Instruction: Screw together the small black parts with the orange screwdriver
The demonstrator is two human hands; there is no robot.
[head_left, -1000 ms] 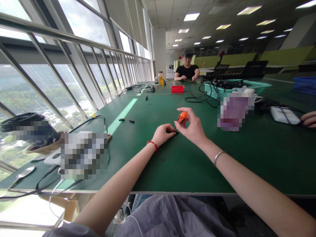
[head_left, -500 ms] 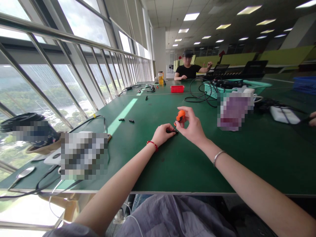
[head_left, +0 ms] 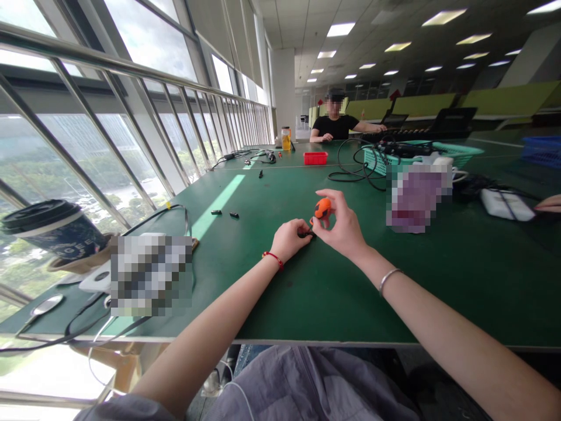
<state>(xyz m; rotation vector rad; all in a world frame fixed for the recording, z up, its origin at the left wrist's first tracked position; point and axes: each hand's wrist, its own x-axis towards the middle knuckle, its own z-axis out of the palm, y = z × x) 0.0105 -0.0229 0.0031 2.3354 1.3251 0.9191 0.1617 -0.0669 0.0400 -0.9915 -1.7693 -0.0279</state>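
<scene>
My right hand [head_left: 344,225] has its fingers curled round the orange-and-black handle [head_left: 323,208] of a small screwdriver. The tool points down and left, its lower end close to my left fingertips. My left hand [head_left: 291,237] pinches a small black part [head_left: 303,232] on or just above the green table. Fingers cover most of that part, so its shape and its contact with the screwdriver tip are hard to see. Two small black pieces, one [head_left: 216,212] beside the other [head_left: 234,215], lie to the left beyond my left hand.
A red tray [head_left: 315,158] stands farther back on the table [head_left: 280,298]. At right are a teal basket [head_left: 460,151] with cables and a white box [head_left: 507,204]. A lidded cup [head_left: 55,231] is at left. One person [head_left: 335,126] sits opposite; another's hand [head_left: 550,204] shows at right.
The screwdriver handle has turned in my right fingers, showing different black patches. The person opposite has lowered a raised hand. The hand at the right edge has shifted slightly.
</scene>
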